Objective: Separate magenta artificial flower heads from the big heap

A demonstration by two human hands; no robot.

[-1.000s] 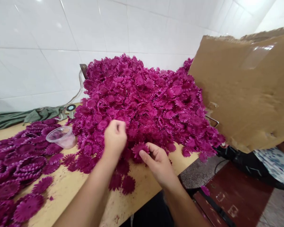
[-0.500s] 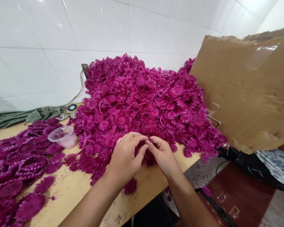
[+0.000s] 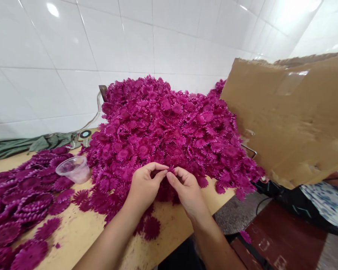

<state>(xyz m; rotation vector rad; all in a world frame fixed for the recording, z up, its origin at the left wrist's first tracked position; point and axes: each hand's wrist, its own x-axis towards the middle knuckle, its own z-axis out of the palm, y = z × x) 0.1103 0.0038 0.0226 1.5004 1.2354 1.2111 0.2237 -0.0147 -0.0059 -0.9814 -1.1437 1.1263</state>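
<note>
Both hands meet at the front of a big heap of magenta artificial flowers (image 3: 157, 123). My left hand (image 3: 146, 183) is closed, thumb and index finger pinched at the edge of a small magenta flower piece (image 3: 171, 169). From the other side my right hand (image 3: 187, 187) pinches the same piece between thumb and fingers. Most of the piece is covered by my fingertips. Below the left wrist a single flat flower (image 3: 152, 228) lies on the yellow tabletop (image 3: 81, 240).
Stacked flower layers (image 3: 30, 191) spread over the table's left side. Beside them a clear plastic cup (image 3: 74, 170) stands tilted. A green cloth (image 3: 36, 142) lies by the tiled wall (image 3: 129, 45). At the right rises a cardboard sheet (image 3: 287, 123), with part of another person's patterned clothing (image 3: 326, 202) below.
The view has tilted slightly, so the scene sits a little lower and further left. My hands have drawn slightly apart at the palms, fingertips still pinching together on the flower piece.
</note>
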